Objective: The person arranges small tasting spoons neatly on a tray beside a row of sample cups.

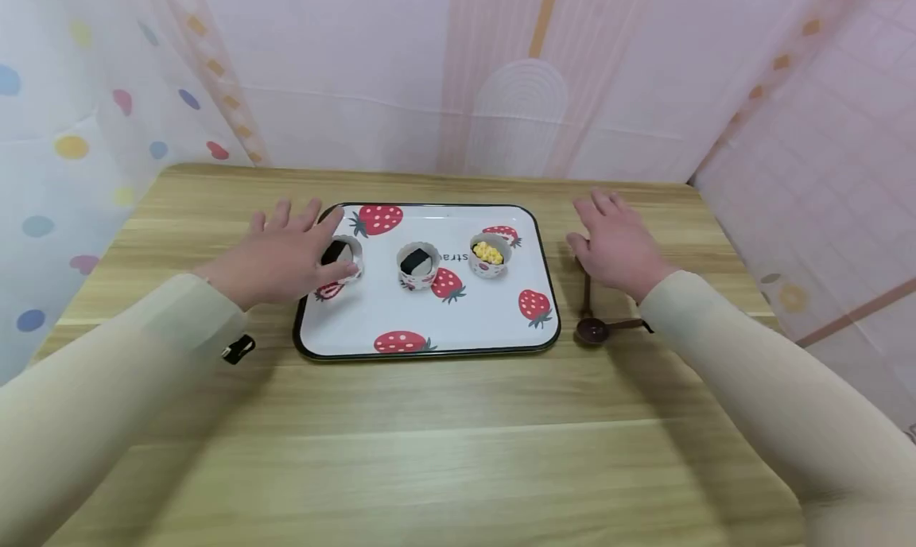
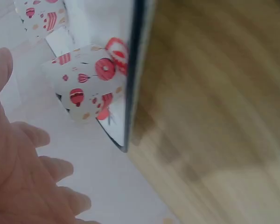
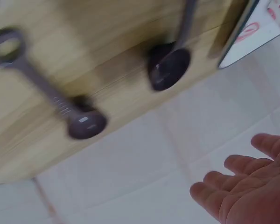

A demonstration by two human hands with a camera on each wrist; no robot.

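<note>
1. Reference: the clock is centred on the tray, with 12 o'clock at the table's far edge.
2. Tray [image 1: 458, 316]: lies flat on the wooden table [image 1: 429, 467]. White surface, dark rim, strawberry pattern.
3. Left hand [image 1: 275, 257]: palm down, fingers and thumb spread, above the tray's 9 o'clock edge. Partly covers the left cup in the head view; the left wrist view shows the fingers apart from it.
4. Left cup [image 2: 86, 79]: upright on the tray, between 9 and 10 o'clock. Printed sides; black-and-white contents.
5. Middle cup [image 1: 418, 280]: upright, just off centre toward 11 o'clock. Black-and-white contents.
6. Right cup [image 1: 487, 269]: upright, near 2 o'clock. Yellow pieces [image 1: 488, 252] inside.
7. Right hand [image 1: 611, 241]: palm down, fingers extended, thumb set apart. Positioned off the tray, between 2 and 3 o'clock, above the table.
8. Near spoon [image 1: 591, 331]: dark brown, on the table between 3 and 4 o'clock, handle toward 3 o'clock. A second dark handle [image 1: 587, 296] runs toward 12 o'clock, partly hidden by the right hand.
9. Cable plug [image 1: 238, 348]: black, on the table between 8 and 9 o'clock, beside the left sleeve [image 1: 172, 324].
10. Patterned curtain [image 1: 358, 78]: hangs beyond the 12 o'clock table edge.
</note>
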